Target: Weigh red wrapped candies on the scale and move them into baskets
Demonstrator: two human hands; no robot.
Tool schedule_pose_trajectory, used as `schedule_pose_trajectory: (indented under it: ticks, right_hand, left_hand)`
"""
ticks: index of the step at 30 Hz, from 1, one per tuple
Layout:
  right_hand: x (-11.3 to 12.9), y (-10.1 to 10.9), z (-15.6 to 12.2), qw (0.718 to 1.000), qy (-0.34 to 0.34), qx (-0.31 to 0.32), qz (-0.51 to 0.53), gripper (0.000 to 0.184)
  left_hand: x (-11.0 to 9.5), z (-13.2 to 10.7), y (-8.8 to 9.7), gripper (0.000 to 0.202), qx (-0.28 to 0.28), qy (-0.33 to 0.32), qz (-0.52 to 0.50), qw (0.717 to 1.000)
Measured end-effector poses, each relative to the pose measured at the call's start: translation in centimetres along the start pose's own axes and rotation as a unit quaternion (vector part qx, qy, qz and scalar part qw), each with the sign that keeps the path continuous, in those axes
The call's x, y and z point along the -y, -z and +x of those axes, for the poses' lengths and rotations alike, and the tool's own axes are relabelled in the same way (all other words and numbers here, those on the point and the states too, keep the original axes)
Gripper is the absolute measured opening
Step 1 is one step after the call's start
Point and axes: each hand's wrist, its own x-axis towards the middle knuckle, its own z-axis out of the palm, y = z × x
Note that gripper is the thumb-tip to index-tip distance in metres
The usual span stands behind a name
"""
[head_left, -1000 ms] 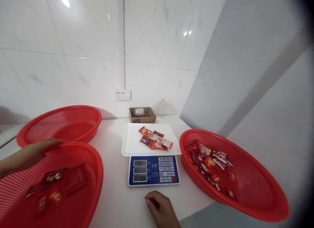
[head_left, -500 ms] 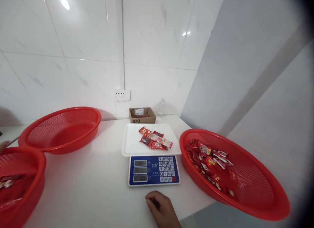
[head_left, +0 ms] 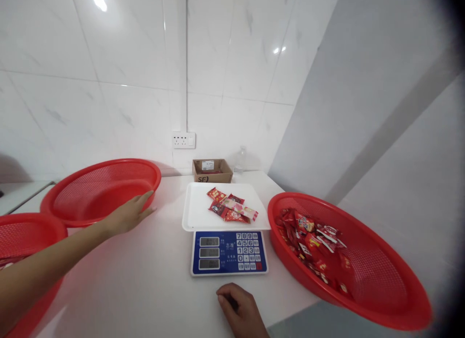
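Observation:
My left hand reaches in from the left with its fingers stretched out and nothing in them. It is over the table by the right rim of the back-left red basket. My right hand rests on the table in a loose curl, just in front of the blue keypad panel of a digital scale. No object shows in its fingers. On the scale's white tray lies a small heap of red snack packets, with a pink-and-white packet across the top.
A red basket at the right holds many red packets. Another red basket stands front left, partly behind my left forearm. Behind the scale are a cardboard box and a clear bottle, near the tiled wall.
My left hand has come from the left edge across the front-left basket toward the scale. My right hand and the packets on the tray stay put. The view has shifted slightly.

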Motion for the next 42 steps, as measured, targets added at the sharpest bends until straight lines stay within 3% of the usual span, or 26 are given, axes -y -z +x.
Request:
schedule_pose_trajectory:
  ticks: [4,9,14,19,21,24,28,31,34,42]
  right_hand:
    - [0.0,-0.1,0.1,1.000,0.001,-0.003,-0.003,0.025]
    - [-0.2,-0.1,0.1,1.000,0.008,-0.002,-0.004,0.023]
    - [-0.1,0.1,0.0,1.000,0.004,0.004,-0.017,0.021]
    - [-0.1,0.1,0.1,1.000,0.005,0.002,-0.018,0.019]
    - [-0.1,0.0,0.2,1.000,0.005,0.002,-0.018,0.019]
    - [-0.1,0.0,0.3,1.000,0.005,0.002,-0.015,0.020]
    - [-0.2,0.0,0.2,1.000,0.000,0.002,-0.011,0.021]
    - [-0.5,-0.1,0.2,1.000,0.012,0.000,-0.020,0.021]
    - [-1.0,-0.3,0.2,0.999,0.023,-0.012,-0.035,0.020]
    - [-0.8,-0.5,0.1,0.999,0.025,-0.033,-0.025,0.019]
  left_hand:
    - [-2.6,0.8,-0.5,0.074,0.026,-0.028,-0.033,0.999]
    - [-4.5,2.1,-1.8,0.075,0.027,-0.068,-0.044,0.996]
    - [-4.4,2.7,-2.8,0.069,0.004,-0.116,0.058,0.991]
    - [-3.7,2.9,-2.5,0.066,-0.003,-0.064,0.084,0.994]
    - [-4.2,3.2,-2.4,0.066,-0.026,-0.082,0.085,0.993]
    - [-6.3,3.9,-2.9,0.065,-0.052,-0.179,0.088,0.978]
    - [-10.8,5.8,-4.9,0.069,-0.002,-0.301,0.087,0.950]
    - [-13.7,8.0,-6.3,0.090,0.026,-0.344,0.088,0.935]
    - [-15.2,9.9,-7.2,0.098,0.027,-0.353,0.090,0.931]
    - [-14.6,10.1,-7.6,0.060,-0.019,-0.338,0.086,0.937]
